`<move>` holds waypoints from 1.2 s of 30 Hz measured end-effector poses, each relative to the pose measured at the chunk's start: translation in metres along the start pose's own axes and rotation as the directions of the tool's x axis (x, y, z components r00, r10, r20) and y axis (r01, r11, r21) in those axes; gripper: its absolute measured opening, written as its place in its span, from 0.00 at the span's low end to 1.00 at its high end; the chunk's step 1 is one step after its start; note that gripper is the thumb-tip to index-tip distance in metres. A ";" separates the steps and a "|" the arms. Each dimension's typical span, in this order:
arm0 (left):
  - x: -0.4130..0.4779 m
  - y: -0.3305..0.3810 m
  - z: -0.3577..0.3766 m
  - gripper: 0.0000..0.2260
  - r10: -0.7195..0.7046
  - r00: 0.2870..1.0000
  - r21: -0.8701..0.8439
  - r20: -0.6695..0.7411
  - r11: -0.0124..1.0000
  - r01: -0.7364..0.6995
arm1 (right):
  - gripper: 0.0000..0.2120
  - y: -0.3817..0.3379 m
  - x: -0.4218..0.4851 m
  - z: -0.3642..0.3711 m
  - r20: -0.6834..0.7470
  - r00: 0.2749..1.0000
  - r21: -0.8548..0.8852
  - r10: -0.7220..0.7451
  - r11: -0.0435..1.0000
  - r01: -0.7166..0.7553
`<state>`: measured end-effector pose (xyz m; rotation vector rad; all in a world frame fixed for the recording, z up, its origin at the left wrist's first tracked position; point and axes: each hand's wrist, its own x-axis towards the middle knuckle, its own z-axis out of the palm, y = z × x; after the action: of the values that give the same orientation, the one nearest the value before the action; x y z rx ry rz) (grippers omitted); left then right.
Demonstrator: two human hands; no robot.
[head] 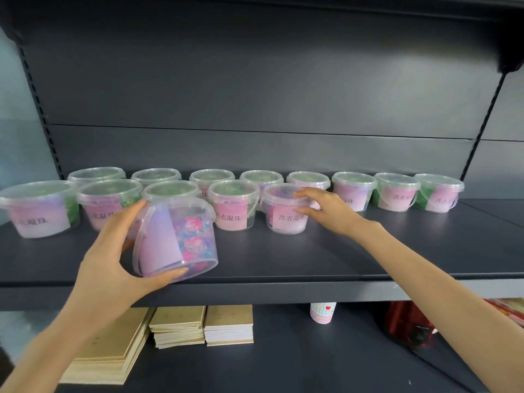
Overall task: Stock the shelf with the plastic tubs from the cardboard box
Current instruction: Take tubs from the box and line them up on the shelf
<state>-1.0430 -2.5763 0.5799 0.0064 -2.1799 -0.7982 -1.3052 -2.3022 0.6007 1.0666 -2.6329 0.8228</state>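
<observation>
My left hand [113, 251] grips clear round plastic tub of pink-blue beads [181, 239], tilted, above near edge of dark grey metal shelf [312, 259]. My right hand [323, 207], fingers nearly straight, rests on clear pink-labelled tub ending near row [286, 222]. I'd level held tub, turn label near, set it just right of that one.

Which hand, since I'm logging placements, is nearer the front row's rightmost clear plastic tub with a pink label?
Right. The right hand touches that front tub; the left hand holds a tilted clear tub farther left.
</observation>
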 end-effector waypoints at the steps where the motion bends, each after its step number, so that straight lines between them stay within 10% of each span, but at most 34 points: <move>1: 0.000 0.003 0.001 0.41 -0.009 1.000 0.005 0.006 1.000 0.009 | 0.19 -0.004 0.002 -0.001 0.032 0.999 -0.049 0.022 0.999 -0.020; 5: 0.000 0.015 0.002 0.42 -0.002 0.999 0.010 0.045 1.000 0.002 | 0.22 -0.035 -0.009 -0.010 0.053 0.998 -0.321 0.033 0.947 -0.014; 11: -0.001 0.044 0.011 0.42 0.142 0.988 0.094 0.065 0.985 -0.148 | 0.34 -0.131 -0.091 0.009 0.320 0.908 0.462 -0.272 0.881 0.102; 16: -0.004 0.068 0.024 0.41 0.323 0.944 0.283 0.074 0.901 -0.330 | 0.40 -0.146 -0.100 0.028 0.184 0.963 0.740 -0.197 0.672 -0.004; 27: 0.007 0.054 0.030 0.50 0.129 0.958 -0.120 0.255 0.988 -0.101 | 0.40 -0.120 -0.103 0.009 0.237 0.966 0.851 -0.099 0.501 -0.158; 36: 0.005 0.062 0.058 0.39 0.247 0.921 0.037 0.302 0.962 -0.270 | 0.38 -0.096 -0.128 0.006 0.209 0.978 0.793 -0.002 0.586 -0.168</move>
<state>-1.0715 -2.4966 0.5890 -0.3783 -2.4256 -0.5909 -1.1466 -2.2872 0.5899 1.2223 -2.4352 2.1935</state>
